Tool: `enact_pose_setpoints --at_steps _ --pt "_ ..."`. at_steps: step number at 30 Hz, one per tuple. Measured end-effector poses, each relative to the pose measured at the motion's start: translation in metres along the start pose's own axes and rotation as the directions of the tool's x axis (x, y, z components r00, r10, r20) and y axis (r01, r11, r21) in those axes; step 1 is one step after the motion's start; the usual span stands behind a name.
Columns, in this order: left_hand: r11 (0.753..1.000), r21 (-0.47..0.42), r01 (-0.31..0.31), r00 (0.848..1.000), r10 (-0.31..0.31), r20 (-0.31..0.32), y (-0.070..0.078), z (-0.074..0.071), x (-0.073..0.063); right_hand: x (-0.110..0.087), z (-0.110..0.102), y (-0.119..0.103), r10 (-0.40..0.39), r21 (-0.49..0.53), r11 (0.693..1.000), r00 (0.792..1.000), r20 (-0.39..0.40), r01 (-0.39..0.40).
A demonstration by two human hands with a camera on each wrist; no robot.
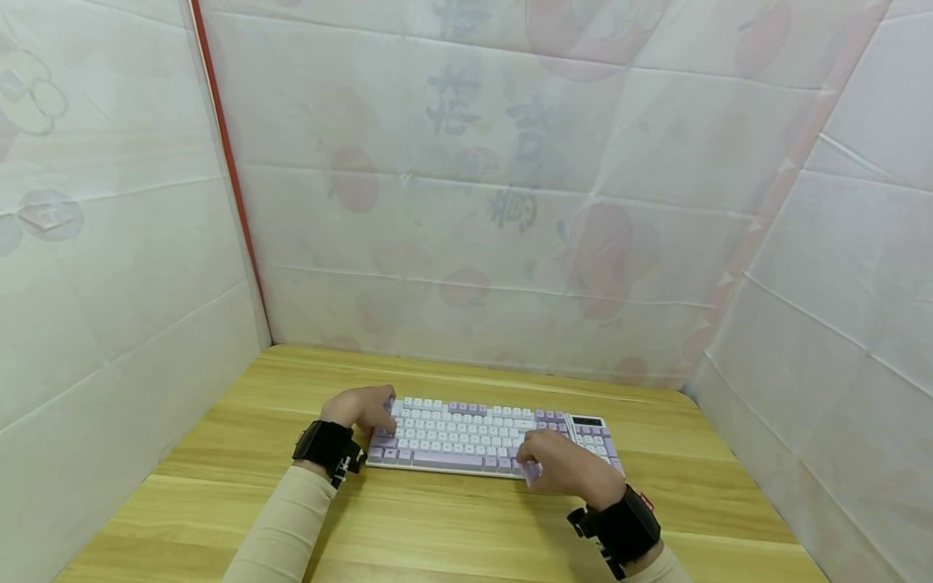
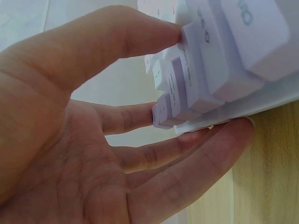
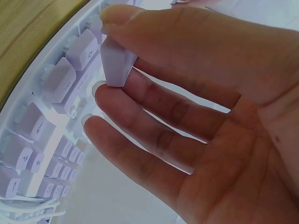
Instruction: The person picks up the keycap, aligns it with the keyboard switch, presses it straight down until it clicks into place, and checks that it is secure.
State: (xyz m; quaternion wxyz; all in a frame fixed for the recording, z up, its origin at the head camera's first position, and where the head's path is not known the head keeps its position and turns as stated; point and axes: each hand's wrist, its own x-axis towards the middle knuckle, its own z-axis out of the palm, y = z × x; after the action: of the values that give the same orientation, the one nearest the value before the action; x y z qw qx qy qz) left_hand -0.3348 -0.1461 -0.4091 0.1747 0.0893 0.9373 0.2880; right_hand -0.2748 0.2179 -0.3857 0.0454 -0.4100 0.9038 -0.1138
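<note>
A white and lilac keyboard (image 1: 446, 460) lies flat on the wooden table. My left hand (image 1: 359, 406) holds its left end. In the left wrist view the thumb (image 2: 154, 38) lies on top of the edge keys, while other fingertips reach along and under the rim. Over the lower right part of the main keys is my right hand (image 1: 560, 465). It pinches a lilac keycap (image 3: 117, 64) between thumb and fingers, the keycap standing up off the board with its hollow side out of sight. Neighbouring keys (image 3: 60, 79) along the front edge sit in place.
A thin white cable (image 3: 35, 205) runs across the keyboard near the number pad. A small dark display (image 1: 586, 421) sits at its upper right. Pale printed sheets (image 1: 466, 243) wall the wooden table (image 1: 408, 534) at the back and both sides. Black straps (image 1: 625, 528) circle both wrists.
</note>
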Motion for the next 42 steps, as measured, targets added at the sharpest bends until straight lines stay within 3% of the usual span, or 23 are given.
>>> enact_pose_setpoints --at_steps 7,22,34,42 --pt "1.0 -0.008 0.005 1.0 -0.005 0.003 0.0002 -0.0004 0.0012 0.0029 -0.0006 -0.0003 0.042 0.032 0.999 0.999 0.016 -0.042" --pt "1.0 0.001 0.003 1.0 -0.003 0.001 0.0006 0.0002 0.0 0.0037 -0.0005 -0.0001 0.046 0.027 0.999 0.999 0.028 -0.046" --pt "1.0 0.006 0.006 1.0 -0.006 -0.002 0.0017 -0.0002 -0.0008 0.005 -0.0073 0.0038 -0.014 0.039 0.999 1.0 -0.008 0.014" --pt "1.0 0.01 0.0 1.0 0.0 -0.001 0.0014 -0.0005 -0.0012 0.0087 -0.0068 0.0065 -0.012 0.027 1.0 1.0 -0.009 0.012"
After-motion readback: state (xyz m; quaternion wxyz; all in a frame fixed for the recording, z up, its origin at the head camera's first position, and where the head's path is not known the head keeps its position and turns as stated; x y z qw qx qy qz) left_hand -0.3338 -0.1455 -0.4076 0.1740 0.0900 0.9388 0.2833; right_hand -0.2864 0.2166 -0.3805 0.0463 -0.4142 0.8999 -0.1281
